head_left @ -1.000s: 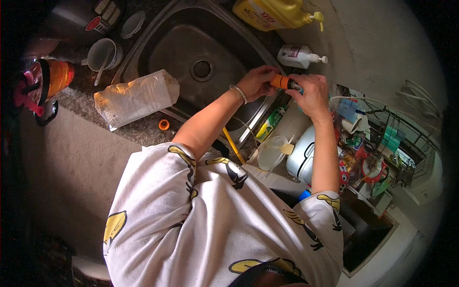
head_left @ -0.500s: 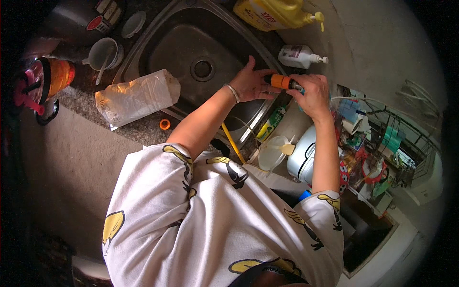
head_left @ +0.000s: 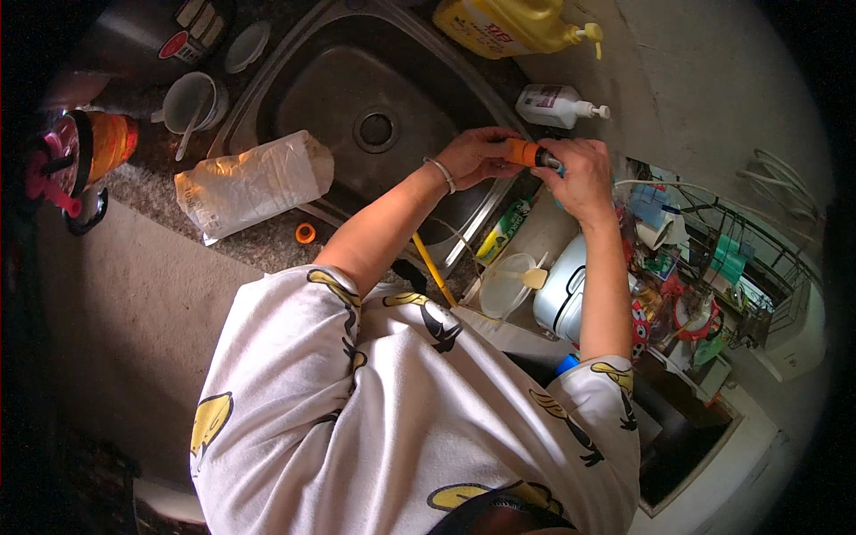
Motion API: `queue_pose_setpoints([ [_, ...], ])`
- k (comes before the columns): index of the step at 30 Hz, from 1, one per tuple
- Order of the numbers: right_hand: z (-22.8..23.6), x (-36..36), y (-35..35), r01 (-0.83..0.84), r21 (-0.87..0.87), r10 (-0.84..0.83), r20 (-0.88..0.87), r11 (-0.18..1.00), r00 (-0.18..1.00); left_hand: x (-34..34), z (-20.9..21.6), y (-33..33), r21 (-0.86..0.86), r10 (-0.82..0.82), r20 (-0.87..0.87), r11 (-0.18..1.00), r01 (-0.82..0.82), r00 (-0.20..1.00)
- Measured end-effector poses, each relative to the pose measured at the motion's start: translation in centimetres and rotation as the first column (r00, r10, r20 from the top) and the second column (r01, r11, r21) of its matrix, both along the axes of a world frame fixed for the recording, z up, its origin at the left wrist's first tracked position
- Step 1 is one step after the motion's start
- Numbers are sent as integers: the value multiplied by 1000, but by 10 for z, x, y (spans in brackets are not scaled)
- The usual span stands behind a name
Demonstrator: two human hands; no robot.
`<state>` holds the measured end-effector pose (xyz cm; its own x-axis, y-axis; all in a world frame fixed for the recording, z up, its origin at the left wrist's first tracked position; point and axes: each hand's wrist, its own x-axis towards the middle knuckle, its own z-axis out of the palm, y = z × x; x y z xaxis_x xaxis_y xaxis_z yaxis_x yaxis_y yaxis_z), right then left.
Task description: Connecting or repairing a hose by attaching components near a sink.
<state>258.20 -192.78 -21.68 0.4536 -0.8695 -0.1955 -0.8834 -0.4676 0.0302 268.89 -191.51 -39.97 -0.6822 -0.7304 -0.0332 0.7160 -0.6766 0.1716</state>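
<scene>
My left hand (head_left: 477, 156) and my right hand (head_left: 581, 178) meet over the right edge of a steel sink (head_left: 357, 98). Between them is a small orange cylindrical thing with a dark end (head_left: 526, 154). The left hand's fingers close on its orange part, and the right hand grips the dark end. A bracelet circles my left wrist. What the dark end is cannot be made out.
A clear plastic bottle (head_left: 254, 183) lies on the counter left of the sink, with a small orange cap (head_left: 306, 234) beside it. A yellow jug (head_left: 513, 25) and a white pump bottle (head_left: 557, 105) stand behind. A white cooker (head_left: 571, 290) and a crowded wire rack (head_left: 713, 267) sit at right.
My left hand opened and drew slightly off the orange thing half a second ago, and now its fingers are closed on it again. The right hand stayed put.
</scene>
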Motion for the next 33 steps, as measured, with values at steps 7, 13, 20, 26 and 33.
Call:
queue_pose_setpoints([
  [7,-2,0,0,-14,4,14,17,1000,1000,3,2,-27,114,-440,216,898,425,872],
  [13,-1,-2,1,-1,-4,1,13,1000,1000,5,25,-10,153,-228,207,968,199,951],
  [20,-1,2,-1,3,-3,-3,19,1000,1000,-1,14,-6,122,-70,52,991,64,996],
  [26,-2,0,1,-1,-18,1,-2,1000,1000,5,22,-20,124,-376,228,926,357,898],
  [33,0,3,0,1,-2,-1,14,1000,1000,1,2,-4,-27,-65,128,997,69,990],
])
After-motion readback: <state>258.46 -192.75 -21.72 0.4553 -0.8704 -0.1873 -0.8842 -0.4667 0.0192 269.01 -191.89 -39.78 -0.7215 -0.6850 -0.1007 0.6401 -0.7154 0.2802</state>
